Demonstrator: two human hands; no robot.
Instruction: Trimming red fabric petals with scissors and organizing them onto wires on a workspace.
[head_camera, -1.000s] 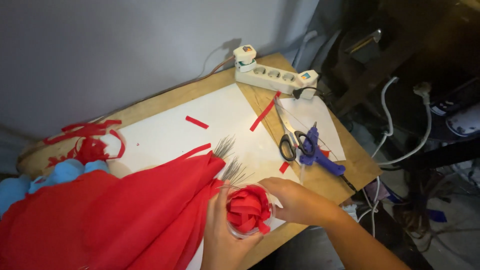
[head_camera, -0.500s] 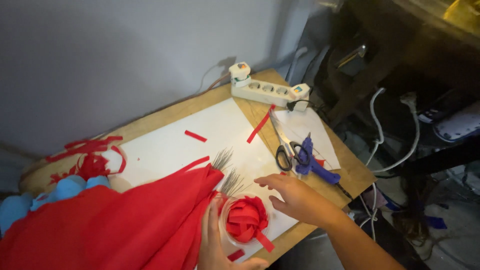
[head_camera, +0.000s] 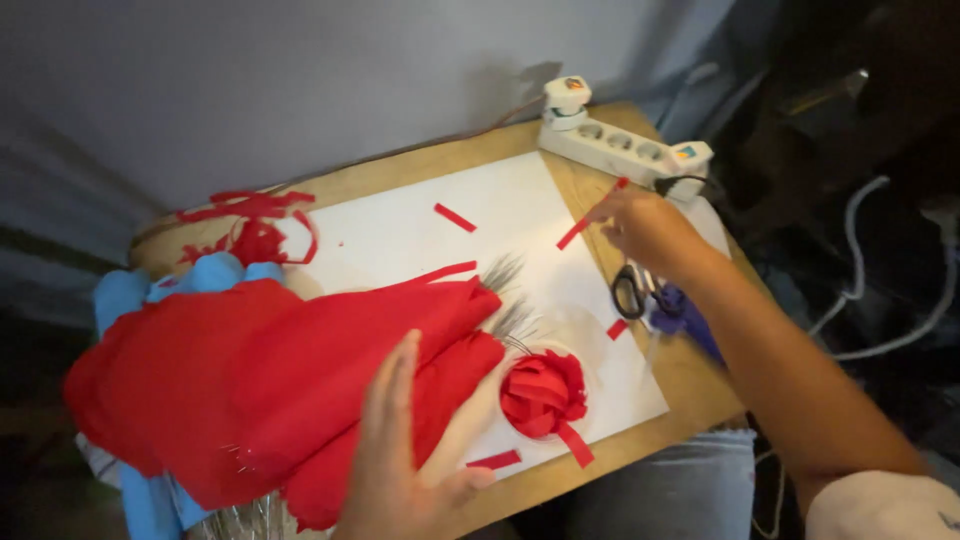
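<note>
Right hand (head_camera: 645, 228), grip pinching a red strip (head_camera: 590, 222) nr the tabletop's (head_camera: 420, 172) far right corner, by the power strip (head_camera: 612, 148). Left hand (head_camera: 400, 450), fingers spread, rests on red cloth (head_camera: 270, 380) at near edge; red rosette (head_camera: 542, 393) just beside.

A small wooden tabletop (head_camera: 640, 455) with rounded corners is set against a plain grey-blue wall (head_camera: 300, 80), over which soft shadows are cast. A white sheet (head_camera: 400, 235) is laid across most of the tabletop. A white power strip (head_camera: 620, 148) is placed at the far corner. To the right, dim dark furniture (head_camera: 850, 90) and trailing white cables (head_camera: 880, 270) are seen.
</note>
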